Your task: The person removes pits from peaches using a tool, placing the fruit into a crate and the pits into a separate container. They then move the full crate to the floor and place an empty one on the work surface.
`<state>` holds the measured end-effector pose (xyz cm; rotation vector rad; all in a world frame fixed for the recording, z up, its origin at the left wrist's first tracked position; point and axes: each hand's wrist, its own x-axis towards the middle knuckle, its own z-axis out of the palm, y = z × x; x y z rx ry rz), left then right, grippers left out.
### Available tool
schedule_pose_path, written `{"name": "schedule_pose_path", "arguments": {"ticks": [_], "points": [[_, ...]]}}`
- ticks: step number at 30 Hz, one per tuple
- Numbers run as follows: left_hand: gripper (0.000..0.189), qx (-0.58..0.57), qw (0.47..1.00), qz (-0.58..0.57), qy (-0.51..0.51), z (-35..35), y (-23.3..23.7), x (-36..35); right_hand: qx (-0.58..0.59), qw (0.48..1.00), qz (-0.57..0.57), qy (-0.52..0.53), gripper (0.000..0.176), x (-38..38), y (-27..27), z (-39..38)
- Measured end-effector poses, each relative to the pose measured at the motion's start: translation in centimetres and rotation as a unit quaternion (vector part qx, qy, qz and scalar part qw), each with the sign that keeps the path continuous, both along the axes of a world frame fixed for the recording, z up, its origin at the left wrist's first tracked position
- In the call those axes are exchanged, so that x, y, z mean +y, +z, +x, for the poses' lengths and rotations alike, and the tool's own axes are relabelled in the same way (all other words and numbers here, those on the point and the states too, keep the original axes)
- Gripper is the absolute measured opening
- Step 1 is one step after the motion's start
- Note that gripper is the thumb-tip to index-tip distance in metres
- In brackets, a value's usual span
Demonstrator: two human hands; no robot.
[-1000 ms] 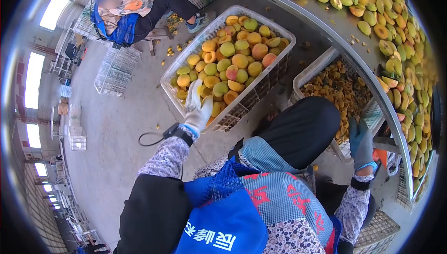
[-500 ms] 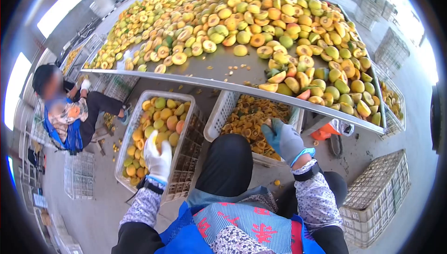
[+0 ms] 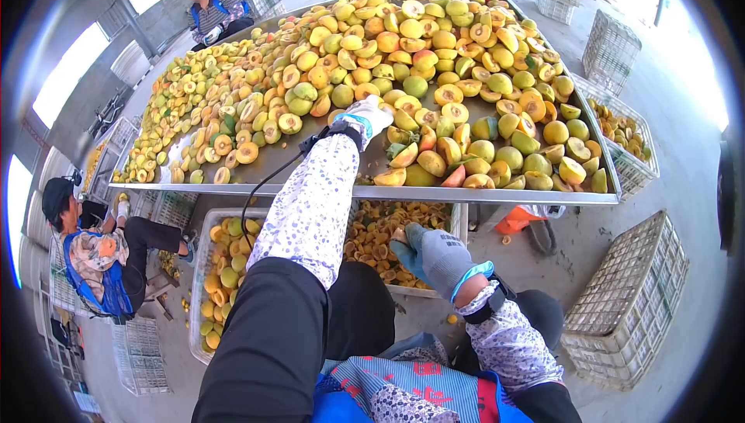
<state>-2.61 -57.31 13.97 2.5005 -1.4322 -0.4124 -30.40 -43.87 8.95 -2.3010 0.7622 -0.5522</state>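
Observation:
My left hand (image 3: 371, 118), in a white glove, reaches out over the steel table and touches the near edge of the heap of yellow peach halves (image 3: 446, 95). Its fingertips are hidden behind the hand. My right hand (image 3: 438, 258), in a grey and blue glove, has its fingers curled above a crate of peach scraps (image 3: 376, 230); a small pale bit shows at its fingertips, and I cannot tell what it is. To the left of my knee, partly covered by my left arm, a white crate (image 3: 198, 299) holds peach halves.
The metal table's raised rim (image 3: 466, 195) runs across in front of me. A stacked pair of crates (image 3: 625, 306) stands at right, another fruit crate (image 3: 621, 132) beyond the table. One person (image 3: 101, 244) sits at left; two people (image 3: 217, 12) sit across the table.
My left hand has gone from open above the left crate up and forward to the peaches on the table. My right hand has shifted slightly left and down, and the view has tilted up.

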Motion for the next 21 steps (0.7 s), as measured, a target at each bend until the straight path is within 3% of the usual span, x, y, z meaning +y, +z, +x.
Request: {"name": "schedule_pose_path", "arguments": {"ticks": [1,5,7,10,13,15,17,18,21], "points": [[0.064,-0.035,0.999,-0.003,-0.01,-0.4,0.1,-0.2,0.002,1.0,0.009,0.0,0.022,0.0,0.3,0.1],[0.053,0.107,0.992,-0.067,0.005,-0.3,-0.4,1.4,-0.023,0.999,0.025,-0.004,0.023,0.0,1.7,0.2],[0.045,0.305,0.943,-0.131,0.009,0.5,0.3,3.9,-0.074,0.996,0.039,-0.017,0.023,0.0,2.2,0.4],[0.037,0.459,0.826,-0.321,0.07,-1.3,1.8,8.6,-0.174,0.98,0.09,-0.038,0.022,0.0,4.0,0.9],[0.033,0.469,0.776,-0.411,0.094,-4.4,2.0,11.5,-0.247,0.958,0.144,-0.038,0.023,0.2,4.8,1.7],[0.031,0.49,0.732,-0.473,0.013,-6.8,0.9,12.8,-0.283,0.946,0.151,-0.04,0.023,0.0,4.2,2.4],[0.031,0.489,0.733,-0.472,-0.013,-9.6,0.5,13.8,-0.271,0.952,0.136,-0.05,0.024,-0.2,4.3,2.5],[0.031,0.346,0.794,-0.497,-0.05,-10.9,0.6,14.5,-0.265,0.954,0.128,-0.056,0.024,-0.2,4.3,2.5],[0.04,0.312,0.777,-0.541,-0.077,-13.1,-0.1,14.9,-0.301,0.944,0.13,-0.04,0.026,0.0,3.9,2.6]]}}
